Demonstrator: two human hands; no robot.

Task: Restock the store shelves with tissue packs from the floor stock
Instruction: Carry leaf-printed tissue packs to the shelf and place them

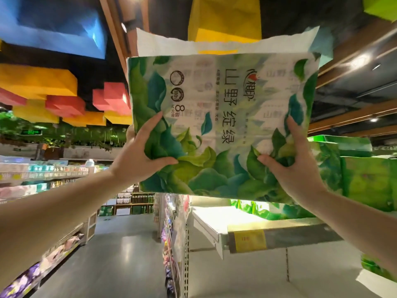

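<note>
A large green-and-white tissue pack (pixel 223 117) with leaf print is raised high in front of me, its printed face toward the camera and its white torn-looking top flap up. My left hand (pixel 141 153) grips its lower left edge, thumb on the front. My right hand (pixel 294 164) grips its lower right part, fingers pinching the wrapper. The pack hangs above the top shelf (pixel 217 218) on the right, which has a bare lit stretch beneath it.
More green tissue packs (pixel 363 179) stand on the top shelf at right. A yellow price tag strip (pixel 249 240) runs along the shelf front. An aisle floor (pixel 120 254) lies below, with stocked shelves (pixel 32 175) at left. Coloured blocks hang from the ceiling.
</note>
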